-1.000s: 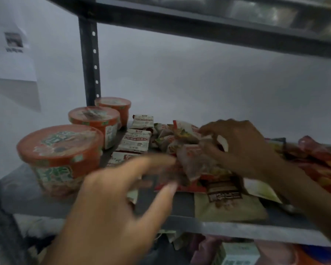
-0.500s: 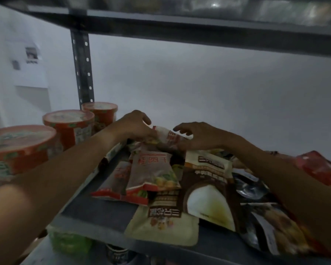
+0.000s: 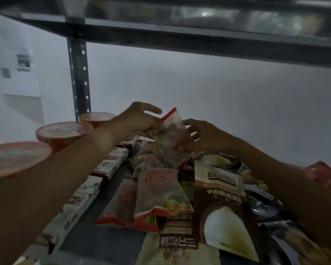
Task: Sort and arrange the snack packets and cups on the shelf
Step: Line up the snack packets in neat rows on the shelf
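Note:
A clear snack packet with a red edge (image 3: 172,134) is held upright above the pile at the back of the shelf. My left hand (image 3: 139,119) pinches its left side, and my right hand (image 3: 205,136) grips its right side from behind. Below it lie more packets: a red-trimmed one with printed characters (image 3: 159,192), a brown and cream pouch (image 3: 224,207) and a row of white packets (image 3: 80,199). Three red-rimmed cups (image 3: 63,131) stand in a line at the left.
A dark upright post (image 3: 78,77) stands behind the cups. The upper shelf's edge (image 3: 199,39) runs low overhead. Red packets (image 3: 325,176) lie at the far right. The grey shelf surface (image 3: 99,243) shows near the front edge.
Both hands have lifted the red-edged packet off the pile and tipped it upright. The camera has moved closer to the shelf.

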